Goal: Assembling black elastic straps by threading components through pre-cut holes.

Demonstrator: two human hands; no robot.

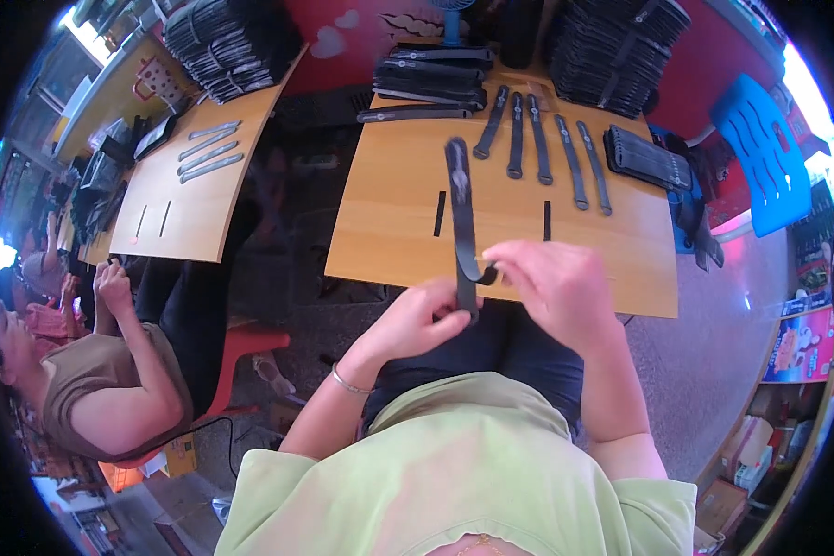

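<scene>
A long black strap (461, 208) stands up from my hands over the front edge of the wooden table (380, 218). My left hand (424, 320) is closed around its lower part, thumb across it. Close by on the right, my right hand (561, 283) pinches the strap's curled-back end. Part of that end is hidden by my fingers. Several similar black straps (516, 139) lie in a loose row farther back on the table. Two short black strips (439, 214) mark the tabletop, one each side of the held strap.
Piled straps (435, 69) fill the table's back left, with a taller stack (616, 51) at back right. A bundle of straps (647, 157) sits by the right edge. At left, a co-worker (111, 380) sits at another table (190, 218). A blue plastic chair (764, 153) stands right.
</scene>
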